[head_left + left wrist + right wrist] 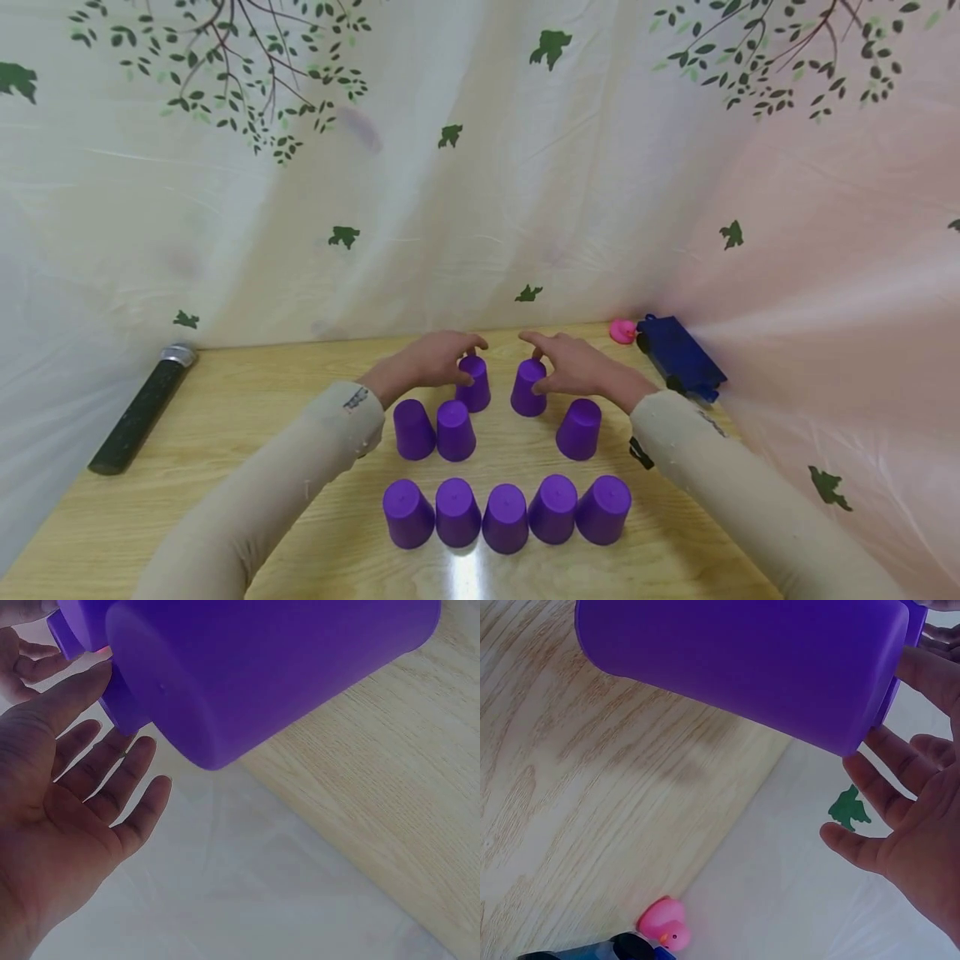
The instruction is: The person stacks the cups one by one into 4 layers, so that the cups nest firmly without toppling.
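In the head view, my left hand (pixel 431 362) has its thumb at the near face and fingers behind the top of an upside-down purple cup (pixel 477 396). Mirroring it, my right hand (pixel 573 367) surrounds another purple cup (pixel 527 400), thumb in front and index finger stretched out over the top. Both cups stand on the wooden table. Nearer to me are two purple cups (pixel 414 433) side by side on the left and one purple cup (pixel 579 432) on the right. In the wrist views, large foreground cups (pixel 270 667) partly cover the held ones; the outer fingers are spread.
A front row of several upside-down purple cups (pixel 505 521) crosses the wooden table (pixel 300 517). A black microphone (pixel 146 408) lies at the left. A pink rubber duck (pixel 622 331) and a blue toy cart (pixel 681 357) sit at the back right, beside the leaf-print curtain (pixel 420 275).
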Motion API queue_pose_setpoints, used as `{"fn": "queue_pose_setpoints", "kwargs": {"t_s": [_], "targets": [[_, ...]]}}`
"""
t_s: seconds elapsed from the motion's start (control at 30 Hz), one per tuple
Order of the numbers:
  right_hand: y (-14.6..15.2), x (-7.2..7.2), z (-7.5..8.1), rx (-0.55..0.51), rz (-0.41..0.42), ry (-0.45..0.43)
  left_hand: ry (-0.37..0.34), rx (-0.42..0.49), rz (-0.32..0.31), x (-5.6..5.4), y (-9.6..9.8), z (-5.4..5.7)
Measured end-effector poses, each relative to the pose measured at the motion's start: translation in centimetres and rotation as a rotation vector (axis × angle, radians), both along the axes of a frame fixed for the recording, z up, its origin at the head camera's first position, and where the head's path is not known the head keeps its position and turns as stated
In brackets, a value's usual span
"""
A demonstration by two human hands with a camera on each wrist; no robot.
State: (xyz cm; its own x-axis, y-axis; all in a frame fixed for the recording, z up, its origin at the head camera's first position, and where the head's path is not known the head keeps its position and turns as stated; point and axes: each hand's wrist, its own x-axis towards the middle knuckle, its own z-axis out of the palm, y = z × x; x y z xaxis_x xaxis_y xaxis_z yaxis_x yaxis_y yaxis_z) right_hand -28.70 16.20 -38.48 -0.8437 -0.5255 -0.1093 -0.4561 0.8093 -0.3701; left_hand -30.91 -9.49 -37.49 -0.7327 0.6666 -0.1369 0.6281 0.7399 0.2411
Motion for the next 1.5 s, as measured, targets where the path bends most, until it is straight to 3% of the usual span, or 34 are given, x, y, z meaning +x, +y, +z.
{"fn": "queue_pose_setpoints", "kwargs": {"t_s": [0.37,0.87,1.5], "targets": [[0.3,-0.3,0.2,0.003,-0.015,-0.038,-0.074,0.001,0.040,0.1,-0.3,1.1],[-0.6,-0.5,0.5,0.018,0.003,0.000,-0.050,-0.028,0.034,-0.2,0.1,0.7],[-1.6,-0.3,0.7,0.011,0.017,-0.004,-0.048,-0.029,0.024,0.2,1.0,0.9]]}}
